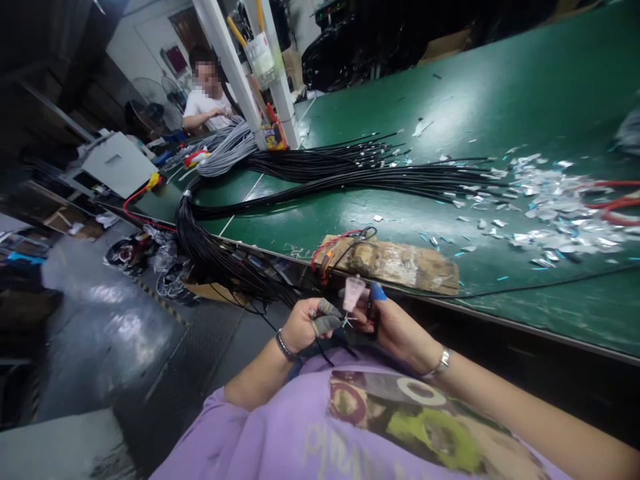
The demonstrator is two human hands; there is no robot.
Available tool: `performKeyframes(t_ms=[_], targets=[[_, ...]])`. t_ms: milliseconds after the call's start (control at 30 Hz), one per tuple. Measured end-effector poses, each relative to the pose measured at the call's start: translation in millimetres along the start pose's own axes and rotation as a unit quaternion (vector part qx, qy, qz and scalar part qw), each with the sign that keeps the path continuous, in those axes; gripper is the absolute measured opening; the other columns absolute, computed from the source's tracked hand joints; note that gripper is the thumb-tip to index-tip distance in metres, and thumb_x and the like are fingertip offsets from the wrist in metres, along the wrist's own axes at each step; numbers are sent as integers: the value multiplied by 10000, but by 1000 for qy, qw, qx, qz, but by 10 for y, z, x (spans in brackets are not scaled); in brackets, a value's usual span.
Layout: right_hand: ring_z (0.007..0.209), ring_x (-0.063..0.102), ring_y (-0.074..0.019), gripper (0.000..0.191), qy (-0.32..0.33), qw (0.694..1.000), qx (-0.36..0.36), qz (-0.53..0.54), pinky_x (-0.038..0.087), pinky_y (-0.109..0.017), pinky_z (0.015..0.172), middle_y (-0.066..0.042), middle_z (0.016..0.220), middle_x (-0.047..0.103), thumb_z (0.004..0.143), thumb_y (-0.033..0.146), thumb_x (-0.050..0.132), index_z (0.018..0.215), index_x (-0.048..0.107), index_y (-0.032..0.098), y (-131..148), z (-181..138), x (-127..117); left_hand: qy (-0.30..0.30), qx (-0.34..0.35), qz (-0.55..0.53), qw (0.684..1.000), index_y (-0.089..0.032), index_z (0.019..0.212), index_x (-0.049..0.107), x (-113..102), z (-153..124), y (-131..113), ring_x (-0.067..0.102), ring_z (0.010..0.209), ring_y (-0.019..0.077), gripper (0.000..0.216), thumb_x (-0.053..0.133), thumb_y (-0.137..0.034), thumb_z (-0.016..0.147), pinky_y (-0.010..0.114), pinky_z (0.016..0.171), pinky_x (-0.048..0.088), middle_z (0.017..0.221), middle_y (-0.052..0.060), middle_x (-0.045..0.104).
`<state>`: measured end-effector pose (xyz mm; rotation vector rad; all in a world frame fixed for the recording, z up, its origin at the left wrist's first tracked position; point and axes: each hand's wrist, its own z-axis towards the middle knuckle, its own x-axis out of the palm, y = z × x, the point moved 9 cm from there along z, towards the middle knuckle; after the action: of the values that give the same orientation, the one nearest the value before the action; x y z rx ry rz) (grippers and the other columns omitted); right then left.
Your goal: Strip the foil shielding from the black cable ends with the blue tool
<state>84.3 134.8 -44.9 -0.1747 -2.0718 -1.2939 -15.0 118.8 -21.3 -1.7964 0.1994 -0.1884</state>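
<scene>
My left hand (306, 325), with grey coverings on its thumb and a finger, is closed on a black cable (323, 352) near its end. Thin, pale bare wires (347, 322) splay from that end, between my two hands. Just above the wires is a pale pinkish flap (354, 293), which widens upward and looks like foil or film. My right hand (397, 330) is closed beside the flap, its thumb tip wrapped in blue. Something dark shows between its thumb and fingers, but I cannot make out what it is.
A wooden block (400, 265) with coloured cords lies at the green table's (500, 300) near edge. Bundled black cables (310, 193) lie behind and hang over the edge. Foil scraps (550, 200) and red handles (620, 207) are at right. A co-worker (207, 100) sits beyond a white post (230, 67).
</scene>
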Motion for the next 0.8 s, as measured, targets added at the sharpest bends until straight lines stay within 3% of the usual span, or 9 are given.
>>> performKeyframes(t_ms=[267,500,800], targets=[[436,277,-72,534,-11,998,53,-45,193,-213,387,35,466,416,654,686,649,641,638,153,-104,-133,-120,5,-21,12,1000,-132,603,555,40,-143,140,416,376,49,537,742,-632,541,187,417,322,424,-36,509],[444,286,-76,545,-5,996,53,-71,198,-221,400,41,449,417,610,700,677,620,629,157,-108,-226,-142,25,-67,-14,997,-129,601,548,101,-160,340,491,412,75,579,716,-678,532,208,455,405,476,-1,567],[452,300,-71,526,-17,994,34,-103,209,-213,399,47,465,427,599,683,696,640,634,163,-65,-314,-134,-21,-71,-19,997,-138,586,526,39,-180,384,442,365,55,595,716,-696,504,184,386,337,451,-19,534]])
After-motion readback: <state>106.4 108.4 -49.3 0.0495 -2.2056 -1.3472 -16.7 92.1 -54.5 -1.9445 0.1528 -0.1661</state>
